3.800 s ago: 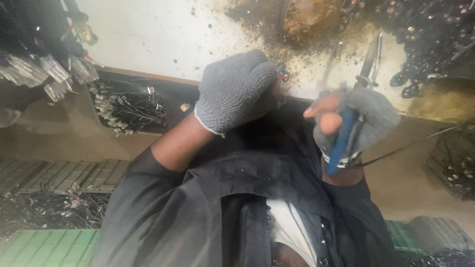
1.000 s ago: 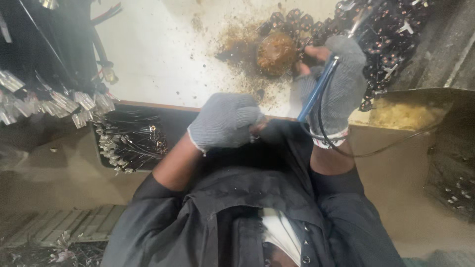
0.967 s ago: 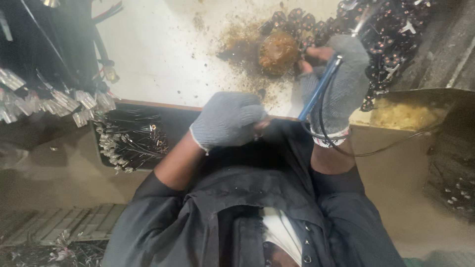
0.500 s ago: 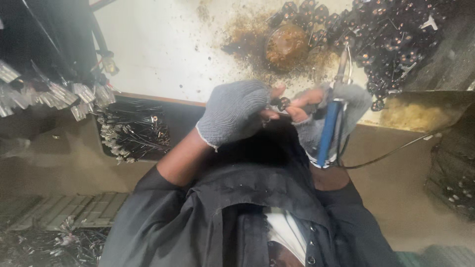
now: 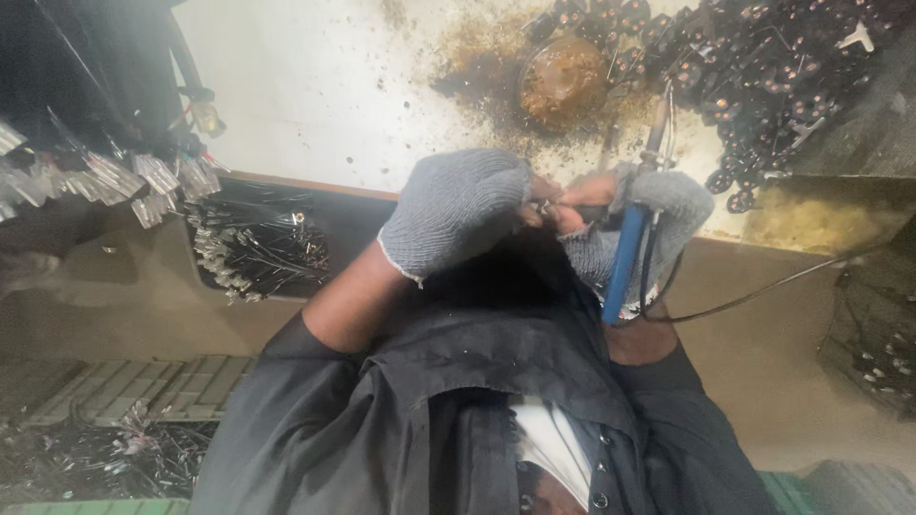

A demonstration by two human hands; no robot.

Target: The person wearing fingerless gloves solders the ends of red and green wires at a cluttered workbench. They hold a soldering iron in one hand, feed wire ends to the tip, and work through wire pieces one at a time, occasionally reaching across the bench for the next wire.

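My left hand (image 5: pixel 458 208), in a grey knit glove, pinches a small dark part (image 5: pixel 544 204) at the near edge of the white bench top (image 5: pixel 315 86). My right hand (image 5: pixel 663 205), also in a grey glove with bare fingertips, meets it from the right and touches the same part. It grips a blue-handled soldering iron (image 5: pixel 625 257) that stands nearly upright, tip pointing away from me. The iron's black cord (image 5: pixel 754 296) loops off to the right. Just beyond the hands sits a small round dish of brown paste (image 5: pixel 563 81).
A heap of small black round parts (image 5: pixel 773 67) covers the bench's far right. A yellowish pad (image 5: pixel 821 215) lies at the right edge. A dark tray of thin wires (image 5: pixel 258 248) sits below the bench on the left, with bundles of metal-tipped leads (image 5: pixel 114 181) hanging beside it.
My right hand has drawn the soldering iron back from the brown dish toward me. It now meets my left hand at the bench edge, and the iron stands more upright.
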